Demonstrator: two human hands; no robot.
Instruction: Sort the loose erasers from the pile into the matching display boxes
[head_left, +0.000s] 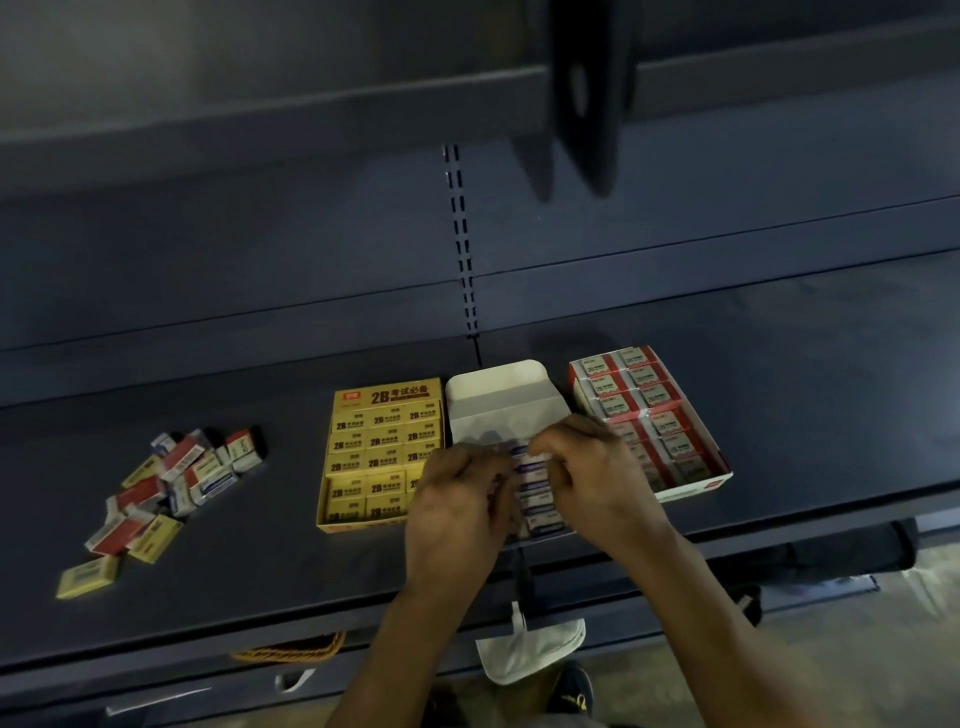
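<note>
1. A dark metal shelf carries everything. A white display box stands near its front edge with its flap raised, directly below the slotted upright of the back panel.
2. A yellow display box touches the white box's left side. A red display box stands just beside its right side. Both are filled with rows of erasers.
3. The pile of loose erasers, yellow, red and blue-labelled, lies well to the left of the white box, beyond the yellow one.
4. Below the white box, under the shelf edge, a pale floor, a white cloth bag and a wicker basket show.
5. A row of blue-labelled erasers lies inside the white box.
6. The left hand and right hand hover over this box, fingers curled inward, tips meeting above the row's far end. Blur hides whether they pinch an eraser.
</note>
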